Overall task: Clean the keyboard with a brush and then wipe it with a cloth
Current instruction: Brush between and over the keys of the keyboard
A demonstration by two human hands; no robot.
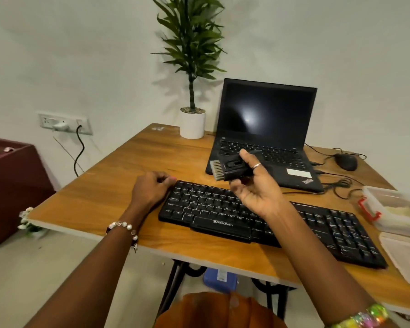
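Note:
A black keyboard (317, 223) lies across the wooden table (133, 166), slanting from upper left to lower right. My right hand (256, 185) hovers above the keyboard's middle, palm up, and grips a small black brush (232, 168) whose pale bristles point left. My left hand (152, 188) rests on the table at the keyboard's top left corner, fingers curled against its edge. No cloth is plainly in view.
An open black laptop (265, 129) stands behind the keyboard, with a potted plant (192, 121) to its left and a mouse (346, 161) with cables to its right. A clear plastic box (393, 209) and its lid (405, 259) sit at the right edge.

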